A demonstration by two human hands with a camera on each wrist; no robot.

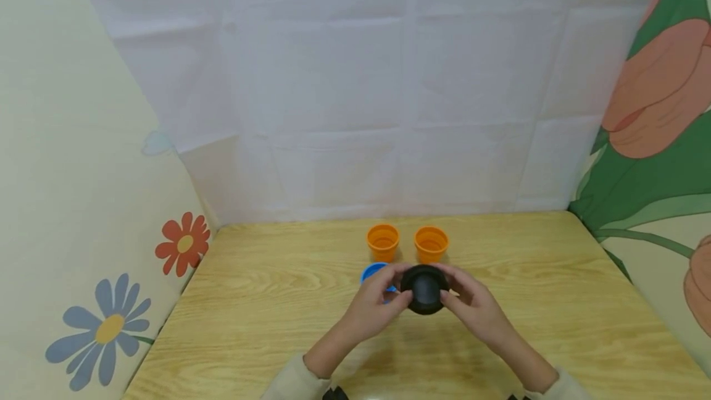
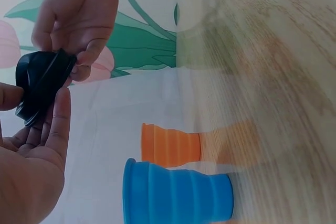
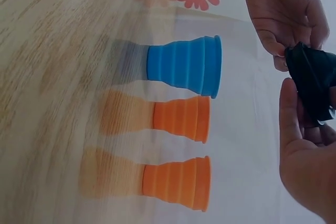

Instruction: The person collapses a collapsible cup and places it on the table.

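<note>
Both hands hold a black collapsible cup (image 1: 424, 289) between them, raised over the table. It looks squat and partly folded, with a thick round rim. My left hand (image 1: 379, 298) pinches its left side, the thumb on the face toward me and the fingers behind. On the opposite side, my right hand (image 1: 473, 301) grips it the same way. From the left wrist, the black cup (image 2: 44, 82) appears edge-on and tilted. A blue ribbed cup (image 3: 185, 66) stands upright on the table beyond, partly hidden by the left hand in the head view.
Two orange ribbed cups (image 1: 382, 242) (image 1: 431, 244) stand upright side by side, farther back than the blue one. The wooden table (image 1: 250, 301) ends at a white cloth backdrop (image 1: 333, 91). Flower-printed panels (image 1: 83, 202) flank it left and right.
</note>
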